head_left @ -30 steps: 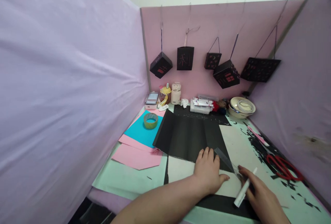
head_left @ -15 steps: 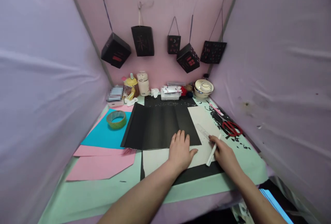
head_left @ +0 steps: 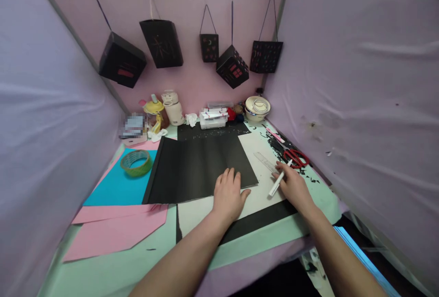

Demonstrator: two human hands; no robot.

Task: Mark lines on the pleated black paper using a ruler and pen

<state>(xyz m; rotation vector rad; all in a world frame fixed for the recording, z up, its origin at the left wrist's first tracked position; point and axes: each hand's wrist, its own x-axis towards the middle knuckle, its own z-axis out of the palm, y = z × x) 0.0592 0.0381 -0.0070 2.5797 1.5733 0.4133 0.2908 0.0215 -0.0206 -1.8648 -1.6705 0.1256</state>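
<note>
My left hand [head_left: 228, 195] lies flat with its fingers stretched over the near right part of a folded black sheet [head_left: 192, 169]. The sheet shows upright creases and a narrow raised fold along its left side. Between the fingers of my right hand [head_left: 291, 185] is a slim white pen [head_left: 278, 182], slanting down to the left. A clear ruler [head_left: 264, 161] lies on the white sheet [head_left: 202, 214], its near end by my right fingertips; whether they grip it I cannot tell.
Green tape [head_left: 136, 164] rests on blue paper [head_left: 113, 182], beside pink paper [head_left: 116, 228]. Red-handled scissors [head_left: 297, 158] and a pink cutter [head_left: 275, 135] lie among black scraps. Behind stand a cream bottle [head_left: 173, 109], a box of pens [head_left: 213, 118] and a bowl [head_left: 257, 108]. Black lanterns [head_left: 161, 44] hang above.
The view has swung, so most things sit further left in it. My left hand stays flat on the black sheet. My right hand still holds the pen beside the ruler.
</note>
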